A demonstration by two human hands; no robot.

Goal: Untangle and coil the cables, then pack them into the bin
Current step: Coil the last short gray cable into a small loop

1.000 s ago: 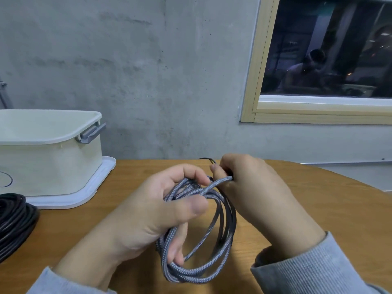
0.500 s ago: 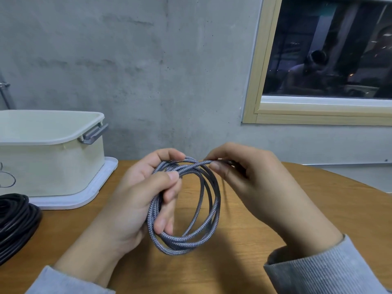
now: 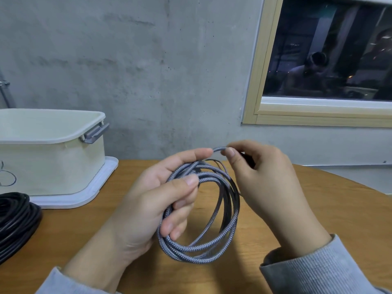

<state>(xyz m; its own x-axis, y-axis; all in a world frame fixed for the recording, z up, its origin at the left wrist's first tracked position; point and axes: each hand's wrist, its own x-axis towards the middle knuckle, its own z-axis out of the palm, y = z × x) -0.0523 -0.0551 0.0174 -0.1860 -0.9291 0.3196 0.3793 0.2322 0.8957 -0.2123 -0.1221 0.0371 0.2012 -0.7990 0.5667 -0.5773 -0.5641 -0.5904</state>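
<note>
Only the head view is on hand, and several things in it are partly lost. Whatever the bin (image 3: 53, 158) holds cannot be seen, since its cream wall and rim hide the inside from this low angle, and its left part is cut off by the frame edge. It stands on a white lid (image 3: 93, 194) laid flat on the wooden table (image 3: 318, 209), with a grey latch handle (image 3: 95, 133) at its near corner. A coil of black cable (image 3: 14, 221) lies on the table just in front of the bin, cropped at the left edge, so its full size is unclear. A dark object tucked behind the right hand's fingers is too hidden to identify.

The left hand (image 3: 148, 209) is curled round the braided grey cable (image 3: 199, 249), with several loops passing through its palm under the thumb and the coil hanging down from it above the table. The right hand (image 3: 261, 181) pinches a strand at the top of the coil between thumb and forefinger, its other fingers bent. The two hands' fingertips are near each other at that strand. Thin dark strands run along with the braided loops on the right side; whether they are a second cable cannot be told.

Grey sleeves (image 3: 314, 270) cover both wrists. A window (image 3: 326, 52) in the concrete wall shows a dim reflection.
</note>
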